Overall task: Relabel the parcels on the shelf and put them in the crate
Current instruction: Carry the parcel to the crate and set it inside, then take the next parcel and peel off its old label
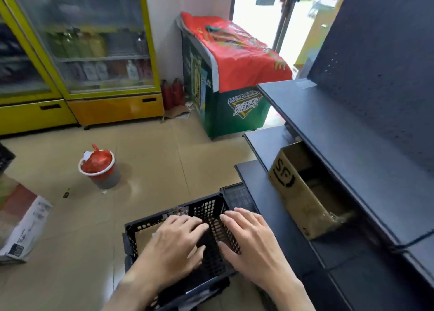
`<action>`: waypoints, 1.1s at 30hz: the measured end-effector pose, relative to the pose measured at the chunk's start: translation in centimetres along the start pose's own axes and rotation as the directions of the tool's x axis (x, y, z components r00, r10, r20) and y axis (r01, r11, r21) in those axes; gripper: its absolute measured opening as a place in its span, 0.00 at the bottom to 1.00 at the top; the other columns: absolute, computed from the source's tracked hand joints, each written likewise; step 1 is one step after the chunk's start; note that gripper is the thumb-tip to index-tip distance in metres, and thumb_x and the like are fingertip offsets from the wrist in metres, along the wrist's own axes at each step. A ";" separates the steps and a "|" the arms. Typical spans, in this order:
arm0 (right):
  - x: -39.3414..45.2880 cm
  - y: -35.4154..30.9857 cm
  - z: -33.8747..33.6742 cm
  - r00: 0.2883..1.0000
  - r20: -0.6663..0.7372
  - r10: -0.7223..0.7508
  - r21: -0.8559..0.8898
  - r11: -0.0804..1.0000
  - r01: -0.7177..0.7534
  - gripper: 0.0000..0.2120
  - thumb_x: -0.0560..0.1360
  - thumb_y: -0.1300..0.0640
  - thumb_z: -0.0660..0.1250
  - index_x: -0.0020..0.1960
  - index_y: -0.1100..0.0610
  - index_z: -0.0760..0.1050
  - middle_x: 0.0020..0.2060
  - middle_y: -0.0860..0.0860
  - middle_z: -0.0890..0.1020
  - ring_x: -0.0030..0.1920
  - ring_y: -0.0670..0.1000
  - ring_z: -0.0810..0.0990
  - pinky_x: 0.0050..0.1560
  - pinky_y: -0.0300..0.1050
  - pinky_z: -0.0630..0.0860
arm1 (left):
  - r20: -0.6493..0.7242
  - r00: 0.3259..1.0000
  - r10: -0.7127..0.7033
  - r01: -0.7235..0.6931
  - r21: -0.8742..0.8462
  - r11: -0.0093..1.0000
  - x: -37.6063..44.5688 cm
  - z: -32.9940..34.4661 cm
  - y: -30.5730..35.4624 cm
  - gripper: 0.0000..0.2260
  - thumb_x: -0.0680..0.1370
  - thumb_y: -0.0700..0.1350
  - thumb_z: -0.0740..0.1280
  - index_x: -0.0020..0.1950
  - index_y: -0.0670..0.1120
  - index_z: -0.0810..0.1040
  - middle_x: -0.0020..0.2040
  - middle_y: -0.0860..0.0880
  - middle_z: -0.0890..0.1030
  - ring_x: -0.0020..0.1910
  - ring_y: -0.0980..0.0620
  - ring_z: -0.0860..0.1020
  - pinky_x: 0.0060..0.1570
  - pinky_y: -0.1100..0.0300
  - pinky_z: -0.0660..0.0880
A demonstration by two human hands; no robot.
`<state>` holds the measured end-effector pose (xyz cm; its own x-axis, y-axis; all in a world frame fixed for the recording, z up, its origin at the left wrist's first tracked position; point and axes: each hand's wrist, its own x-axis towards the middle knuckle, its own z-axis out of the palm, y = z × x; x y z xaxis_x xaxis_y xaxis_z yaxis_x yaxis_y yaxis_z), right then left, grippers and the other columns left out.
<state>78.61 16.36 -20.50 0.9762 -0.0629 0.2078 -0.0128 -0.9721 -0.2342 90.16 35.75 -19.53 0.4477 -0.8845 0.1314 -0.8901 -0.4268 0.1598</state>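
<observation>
A black perforated crate (138, 231) stands on the floor at the bottom middle, close against the dark shelf unit. A parcel with a white label (177, 211) lies inside it, mostly hidden by my hands. My left hand (173, 240) hovers over the crate's inside with its fingers spread and relaxed. My right hand (249, 238) is over the crate's right wall, fingers straight, holding nothing. A brown cardboard parcel marked SF (298, 188) lies on the lower shelf (256, 181) to the right, under an upper shelf board (328, 132).
A red-bagged bin (99, 166) stands on the tiled floor at the left. A white printed box (23, 228) lies at the far left. Yellow drink fridges (94, 52) and a green freezer chest (225, 94) line the back. Open floor lies between them.
</observation>
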 end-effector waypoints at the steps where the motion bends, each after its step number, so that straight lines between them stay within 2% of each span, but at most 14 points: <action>1: -1.2 -0.1 -1.4 0.999 -0.027 0.018 -0.020 1.000 -0.019 0.25 0.73 0.42 0.68 0.67 0.51 0.77 0.63 0.45 0.81 0.67 0.50 0.77 0.67 0.46 0.73 | -0.006 0.999 0.038 -0.037 0.013 0.999 0.1 -1.0 0.7 0.18 0.73 0.57 0.62 0.58 0.52 0.83 0.54 0.55 0.83 0.53 0.54 0.81 0.53 0.58 0.79; 3: -3.5 -0.3 -3.7 0.995 -0.080 0.054 -0.050 0.997 -0.058 0.24 0.74 0.42 0.68 0.66 0.52 0.78 0.63 0.45 0.81 0.67 0.50 0.78 0.68 0.46 0.72 | -0.015 0.995 0.098 -0.098 0.016 0.995 0.3 -2.8 2.2 0.18 0.73 0.56 0.63 0.59 0.52 0.82 0.55 0.55 0.83 0.54 0.54 0.81 0.54 0.57 0.78; 9: -11.1 -0.1 -9.5 0.964 -0.171 0.205 -0.124 0.966 -0.227 0.24 0.74 0.44 0.68 0.67 0.54 0.78 0.63 0.47 0.82 0.65 0.51 0.79 0.65 0.50 0.77 | -0.052 0.977 0.208 -0.209 -0.018 0.978 1.4 -6.6 8.2 0.17 0.74 0.55 0.65 0.59 0.51 0.82 0.55 0.56 0.83 0.53 0.54 0.81 0.56 0.59 0.69; 15: -22.0 0.9 -15.0 0.886 -0.251 0.391 -0.214 0.870 -0.445 0.24 0.75 0.44 0.67 0.68 0.54 0.78 0.62 0.49 0.82 0.64 0.52 0.78 0.66 0.48 0.74 | -0.061 0.922 0.382 -0.385 -0.051 0.921 2.9 -7.5 18.9 0.18 0.75 0.56 0.62 0.57 0.50 0.82 0.53 0.54 0.83 0.51 0.50 0.82 0.52 0.53 0.76; 20: -33.2 1.7 -18.8 0.812 -0.285 0.510 -0.259 0.775 -0.577 0.24 0.77 0.45 0.66 0.69 0.54 0.76 0.63 0.49 0.81 0.65 0.53 0.78 0.66 0.50 0.73 | -0.048 0.830 0.556 -0.557 -0.039 0.829 2.9 -6.9 29.9 0.18 0.76 0.56 0.64 0.59 0.49 0.82 0.54 0.52 0.83 0.52 0.48 0.82 0.51 0.51 0.79; 25: -45.2 2.4 -21.9 0.726 -0.358 0.587 -0.282 0.673 -0.684 0.22 0.76 0.46 0.69 0.66 0.55 0.78 0.61 0.50 0.82 0.62 0.53 0.79 0.63 0.49 0.75 | -0.082 0.754 0.652 -0.657 -0.084 0.750 1.9 -5.9 40.8 0.17 0.76 0.55 0.67 0.60 0.49 0.82 0.54 0.53 0.82 0.52 0.49 0.82 0.51 0.53 0.76; 30: -57.9 2.6 -25.3 0.639 -0.398 0.659 -0.329 0.547 -0.770 0.21 0.75 0.46 0.65 0.64 0.55 0.79 0.59 0.50 0.83 0.60 0.54 0.81 0.60 0.50 0.76 | -0.099 0.631 0.769 -0.775 -0.114 0.621 -0.3 -4.1 53.0 0.14 0.75 0.54 0.66 0.56 0.49 0.82 0.50 0.53 0.83 0.50 0.48 0.83 0.50 0.51 0.76; 33: -65.0 2.2 -27.1 0.565 -0.419 0.711 -0.335 0.457 -0.824 0.21 0.75 0.47 0.68 0.64 0.56 0.80 0.58 0.50 0.83 0.60 0.54 0.81 0.61 0.51 0.78 | -0.078 0.547 0.833 -0.833 -0.149 0.533 -2.0 -3.1 59.7 0.12 0.75 0.54 0.64 0.51 0.50 0.81 0.47 0.54 0.82 0.46 0.48 0.82 0.44 0.52 0.76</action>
<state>9.27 12.24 -8.77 0.4516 -0.8215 0.3483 -0.8827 -0.4683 0.0399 36.39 12.57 -7.23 -0.4902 -0.8249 0.2815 -0.8347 0.5373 0.1210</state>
